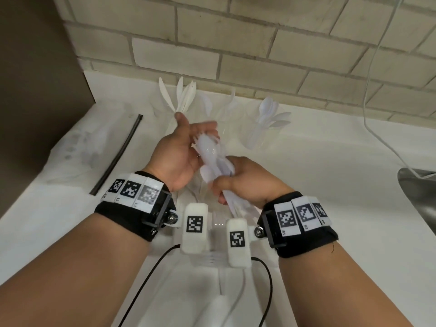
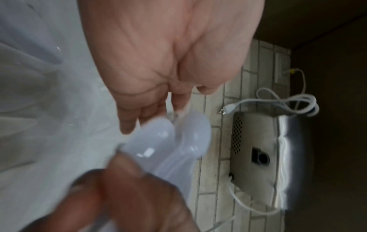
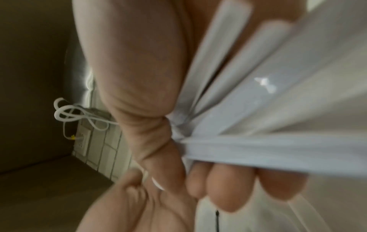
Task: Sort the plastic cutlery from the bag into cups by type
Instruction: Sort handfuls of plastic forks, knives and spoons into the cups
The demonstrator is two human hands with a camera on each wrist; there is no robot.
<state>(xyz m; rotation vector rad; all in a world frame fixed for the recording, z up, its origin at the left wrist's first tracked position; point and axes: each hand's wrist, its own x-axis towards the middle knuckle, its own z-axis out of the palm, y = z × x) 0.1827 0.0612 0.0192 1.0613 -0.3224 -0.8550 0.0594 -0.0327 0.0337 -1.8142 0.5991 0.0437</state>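
My right hand (image 1: 227, 186) grips a bundle of white plastic cutlery (image 1: 210, 153) by the handles, above the white counter; spoon bowls and fork tines stick up from it. In the right wrist view my fingers (image 3: 238, 186) curl round the fanned handles (image 3: 258, 97). My left hand (image 1: 197, 129) stands open beside the bundle's top end, and its fingers (image 2: 129, 120) touch the spoon bowls (image 2: 168, 141). Three clear cups stand at the back: knives (image 1: 182, 95) on the left, forks (image 1: 227, 105) in the middle, spoons (image 1: 270, 114) on the right.
A clear bag (image 1: 82, 147) with a black zip strip (image 1: 118, 154) lies flat on the left. More loose cutlery (image 1: 212, 258) lies on the counter under my wrists. A metal appliance (image 1: 417, 197) with a white cord (image 1: 368, 102) sits at the right edge. A brick wall backs the counter.
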